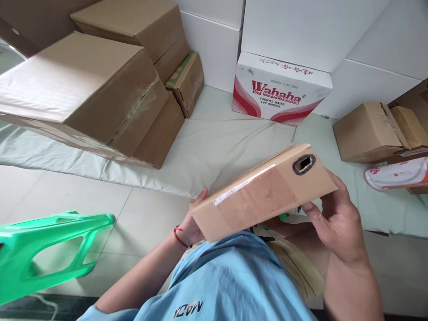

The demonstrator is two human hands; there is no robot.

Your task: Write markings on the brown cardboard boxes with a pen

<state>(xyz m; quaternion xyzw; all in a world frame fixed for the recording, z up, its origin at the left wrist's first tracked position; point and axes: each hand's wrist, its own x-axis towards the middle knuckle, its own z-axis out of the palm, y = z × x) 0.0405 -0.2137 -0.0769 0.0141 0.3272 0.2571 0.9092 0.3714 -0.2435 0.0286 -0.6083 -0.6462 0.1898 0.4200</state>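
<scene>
A brown cardboard box is held tilted in front of my body, its right end higher than its left. Clear tape and a thin white label strip run along the side facing me, and a dark-rimmed oval hole sits near its right end. My left hand, with a red string at the wrist, grips the left end; most of its fingers are hidden behind the cardboard. My right hand is closed on the lower right corner, thumb below the edge and fingers behind it.
A bed-like surface with a pale green cover runs along the wall. Stacked cardboard boxes stand at left, a white and red Wahaha carton at the back. More boxes and a plastic-wrapped pack lie right. A green stool stands lower left.
</scene>
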